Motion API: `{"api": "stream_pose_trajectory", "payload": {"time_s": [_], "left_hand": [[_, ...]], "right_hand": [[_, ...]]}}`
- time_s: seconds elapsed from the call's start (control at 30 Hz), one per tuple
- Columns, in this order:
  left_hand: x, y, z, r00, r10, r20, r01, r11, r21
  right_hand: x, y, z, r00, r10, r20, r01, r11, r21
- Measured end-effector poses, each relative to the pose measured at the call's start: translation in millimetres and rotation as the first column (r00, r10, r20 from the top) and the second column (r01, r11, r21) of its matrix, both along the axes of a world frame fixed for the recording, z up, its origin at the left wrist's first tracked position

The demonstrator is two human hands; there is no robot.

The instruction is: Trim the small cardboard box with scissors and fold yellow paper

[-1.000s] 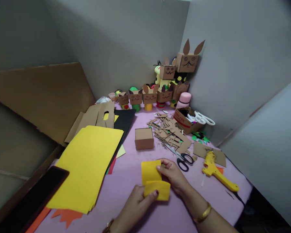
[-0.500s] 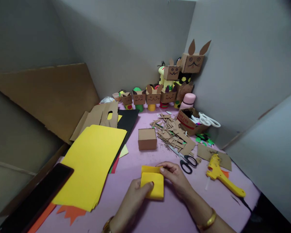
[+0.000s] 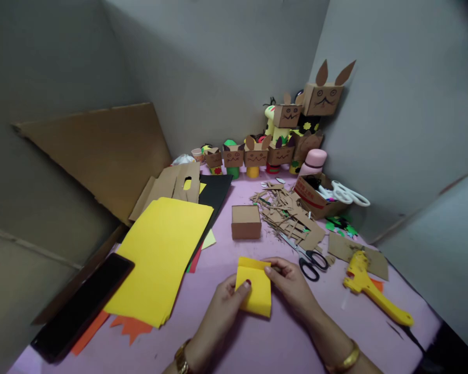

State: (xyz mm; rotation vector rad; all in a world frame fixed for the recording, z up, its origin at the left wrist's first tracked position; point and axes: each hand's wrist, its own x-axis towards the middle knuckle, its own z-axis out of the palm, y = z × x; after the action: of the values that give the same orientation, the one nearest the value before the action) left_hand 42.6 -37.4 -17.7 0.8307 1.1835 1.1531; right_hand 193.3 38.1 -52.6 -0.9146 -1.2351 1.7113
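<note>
A small folded piece of yellow paper [image 3: 256, 289] lies on the pink table [image 3: 281, 343] close in front of me. My left hand [image 3: 220, 311] pinches its left edge with thumb on top. The fingers of my right hand [image 3: 292, 284] are closed on its upper right corner. A small plain cardboard box [image 3: 246, 222] stands just beyond the paper. Black-handled scissors [image 3: 310, 259] lie right of my right hand.
A stack of yellow sheets [image 3: 164, 254] and a dark phone [image 3: 83, 304] lie at left. Cardboard scraps [image 3: 288, 210], a yellow glue gun [image 3: 370, 288], a box holding white scissors [image 3: 323, 195] and a row of cardboard animal figures [image 3: 265, 153] fill the back right.
The near flap of the yellow paper has been folded up over the far half, so the piece now lies doubled. The view has shifted slightly left.
</note>
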Motion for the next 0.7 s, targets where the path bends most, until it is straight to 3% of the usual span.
{"api": "stream_pose_trajectory", "payload": {"time_s": [0.1, 0.2, 0.37, 0.5, 0.57, 0.7], "left_hand": [[-11.2, -5.5, 1.5, 0.996, 0.073, -0.046, -0.072, 0.997, 0.031], [-28.9, -12.9, 3.1, 0.964, 0.218, -0.150, -0.221, 0.975, 0.002], [-69.6, -25.4, 7.2, 0.835, 0.402, -0.376, -0.404, 0.912, 0.079], [-89.1, -34.1, 12.0, 0.737, 0.465, -0.491, -0.458, 0.877, 0.144], [-83.2, -34.6, 12.4, 0.754, 0.427, -0.499, -0.425, 0.897, 0.125], [-44.5, -23.9, 4.7, 0.887, 0.295, -0.355, -0.272, 0.956, 0.114]], "right_hand": [[-0.1, 0.2, 1.1, 0.999, -0.040, -0.005, 0.039, 0.998, -0.051], [-0.7, -0.3, 2.8, 0.997, -0.072, 0.006, 0.072, 0.993, -0.089], [-1.8, -0.6, 2.8, 0.997, -0.072, -0.001, 0.071, 0.988, -0.136], [-2.9, -0.3, 0.9, 0.994, -0.109, 0.001, 0.109, 0.986, -0.129], [-3.8, -0.5, 0.5, 0.994, -0.112, -0.002, 0.112, 0.988, -0.106], [-4.9, -1.5, 1.3, 0.996, -0.081, -0.043, 0.078, 0.995, -0.067]]}}
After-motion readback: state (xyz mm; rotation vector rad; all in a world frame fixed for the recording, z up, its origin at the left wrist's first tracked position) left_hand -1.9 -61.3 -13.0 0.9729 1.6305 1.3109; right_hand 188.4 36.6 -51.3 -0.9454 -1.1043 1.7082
